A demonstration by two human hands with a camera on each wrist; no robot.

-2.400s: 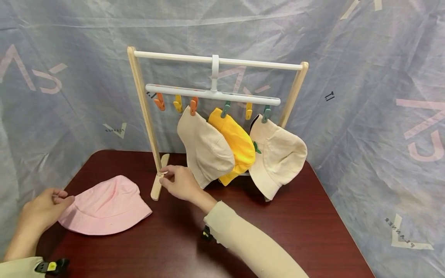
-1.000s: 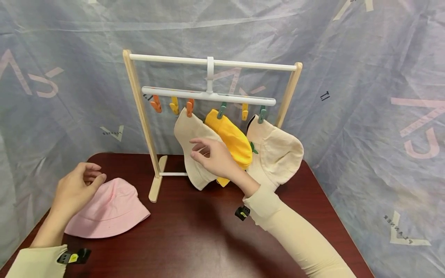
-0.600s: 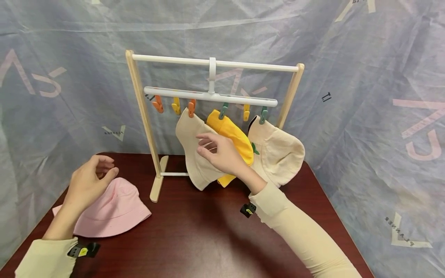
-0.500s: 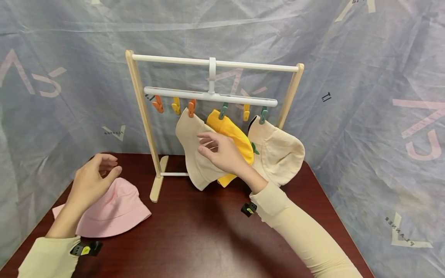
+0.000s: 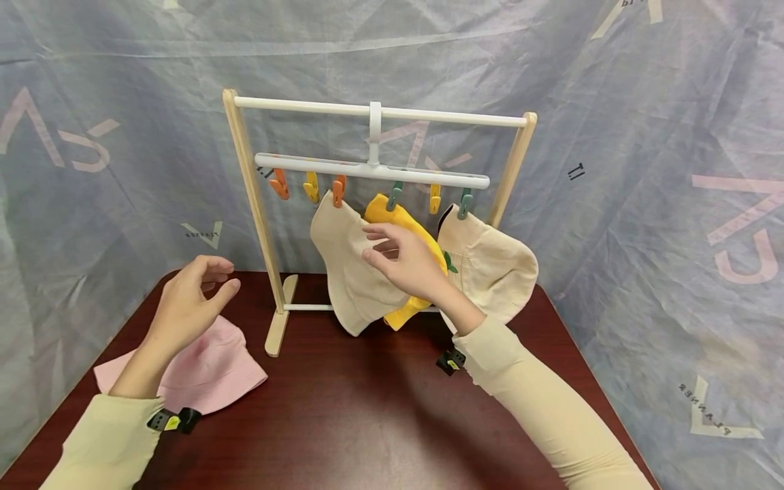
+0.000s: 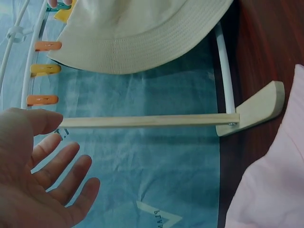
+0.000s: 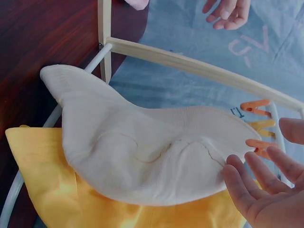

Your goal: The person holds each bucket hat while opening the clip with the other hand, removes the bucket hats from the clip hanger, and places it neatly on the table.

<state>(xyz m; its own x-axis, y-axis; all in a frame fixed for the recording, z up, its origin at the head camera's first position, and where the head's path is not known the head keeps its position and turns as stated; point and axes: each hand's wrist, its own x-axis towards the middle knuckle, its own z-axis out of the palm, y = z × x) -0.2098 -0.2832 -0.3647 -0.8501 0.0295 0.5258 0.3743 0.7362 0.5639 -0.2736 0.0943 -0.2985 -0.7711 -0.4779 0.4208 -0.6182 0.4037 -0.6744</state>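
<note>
My left hand [image 5: 194, 299] is raised over a pink bucket hat [image 5: 214, 367] on the table, its fingers loosely bent and holding nothing. My right hand [image 5: 407, 262] is in front of a beige bucket hat [image 5: 343, 258], fingers relaxed, with nothing gripped. In the right wrist view its fingertips [image 7: 232, 175] are close to that beige hat [image 7: 142, 147]; whether they touch cannot be told. An orange clip [image 5: 338, 191] holds this hat. Behind it hangs a yellow hat [image 5: 392, 211] from a green clip [image 5: 395, 196]. At the right, another green clip [image 5: 465, 204] holds a cream hat [image 5: 496, 272] with a green leaf.
A wooden stand [image 5: 254, 197] with a white top rod [image 5: 306, 106] bears a white hanger [image 5: 318, 165]. An orange clip [image 5: 280, 184] and two yellow clips, left [image 5: 312, 187] and right [image 5: 435, 199], hold nothing. A dark red table [image 5: 343, 408] meets a grey cloth backdrop [image 5: 612, 170].
From beside the pink hat, my left hand has moved up and to the right. My right hand has risen rightward from the stand's left foot to the beige hat. The hats stay in place.
</note>
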